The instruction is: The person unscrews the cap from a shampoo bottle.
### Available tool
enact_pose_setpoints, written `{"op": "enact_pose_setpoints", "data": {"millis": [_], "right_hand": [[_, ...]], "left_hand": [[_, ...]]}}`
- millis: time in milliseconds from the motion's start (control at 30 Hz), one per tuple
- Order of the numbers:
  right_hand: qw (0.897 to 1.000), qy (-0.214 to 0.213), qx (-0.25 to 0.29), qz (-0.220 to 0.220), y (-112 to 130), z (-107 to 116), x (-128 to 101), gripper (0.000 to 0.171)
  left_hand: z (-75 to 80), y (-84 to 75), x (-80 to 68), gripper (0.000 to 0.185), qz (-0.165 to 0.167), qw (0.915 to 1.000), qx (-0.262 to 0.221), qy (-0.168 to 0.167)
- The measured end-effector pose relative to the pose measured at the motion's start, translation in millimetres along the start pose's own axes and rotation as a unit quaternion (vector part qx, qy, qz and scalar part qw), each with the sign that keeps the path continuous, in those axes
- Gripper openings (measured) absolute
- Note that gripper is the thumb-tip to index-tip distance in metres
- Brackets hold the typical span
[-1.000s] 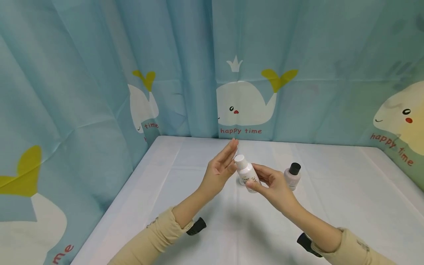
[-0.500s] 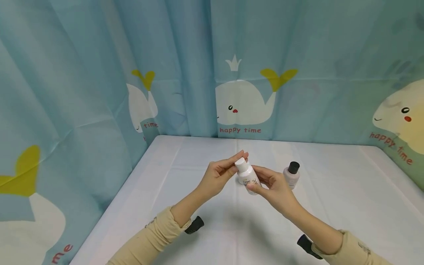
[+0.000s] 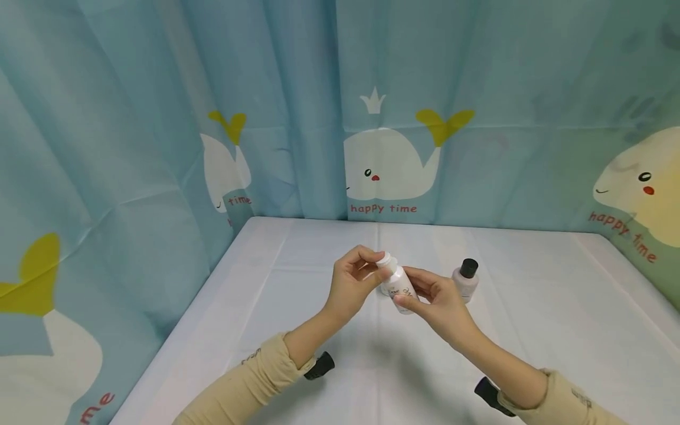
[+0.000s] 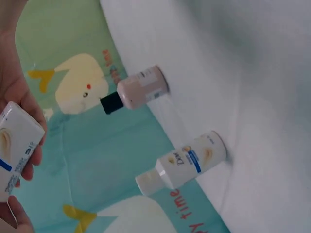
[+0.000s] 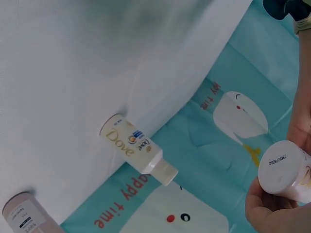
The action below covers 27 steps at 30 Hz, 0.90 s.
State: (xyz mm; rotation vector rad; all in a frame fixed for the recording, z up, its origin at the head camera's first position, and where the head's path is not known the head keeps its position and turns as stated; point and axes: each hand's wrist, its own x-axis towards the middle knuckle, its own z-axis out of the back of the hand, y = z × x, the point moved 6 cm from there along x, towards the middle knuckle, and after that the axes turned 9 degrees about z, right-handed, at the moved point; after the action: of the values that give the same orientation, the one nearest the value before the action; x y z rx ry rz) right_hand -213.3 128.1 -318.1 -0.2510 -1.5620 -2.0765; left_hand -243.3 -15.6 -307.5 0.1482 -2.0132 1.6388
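Above the middle of the surface (image 3: 536, 307), a white bottle (image 3: 402, 288) sits between two hands, lifted off and tilted, its cap (image 3: 386, 261) end leaning left. Working that cap seems the step in hand; whether it is being tightened or loosened I cannot tell. Good handling would likely mean twisting about the bottle's own tilted axis, bracing the body against the turn, and squeezing lightly so the walls don't give. The left hand (image 3: 346, 286) pinches the cap between thumb and fingers; the right hand (image 3: 443, 302) grasps the body, thumb on the near side. Both reach in from the near side. A second bottle (image 4: 189, 160) stands just beyond, a black-capped bottle (image 3: 465, 286) to the right.
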Motion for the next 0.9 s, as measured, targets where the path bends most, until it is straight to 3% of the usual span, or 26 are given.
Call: {"op": "enact_pose_setpoints", "data": {"millis": [500,633,767,900], "right_hand": [[1.000,-0.013,0.007,-0.009,0.8,-5.8,-0.9,0.048],[1.000,-0.012,0.002,-0.011,1.2,-4.7,-1.8,0.048],[1.000,-0.009,0.012,-0.011,1.3,-4.1,-1.7,0.048],[1.000,-0.013,0.016,-0.015,1.6,-1.8,-1.9,0.048]], "left_hand": [[-5.2,-1.7,7.1,0.033,0.013,0.9991,0.030,-0.025],[-4.8,-0.3,6.7,0.040,0.020,0.9980,0.051,-0.031],[-4.0,-1.4,6.5,0.066,0.021,0.9984,0.053,-0.004],[-3.7,-2.3,5.9,0.081,0.022,0.9973,0.037,0.060]]}}
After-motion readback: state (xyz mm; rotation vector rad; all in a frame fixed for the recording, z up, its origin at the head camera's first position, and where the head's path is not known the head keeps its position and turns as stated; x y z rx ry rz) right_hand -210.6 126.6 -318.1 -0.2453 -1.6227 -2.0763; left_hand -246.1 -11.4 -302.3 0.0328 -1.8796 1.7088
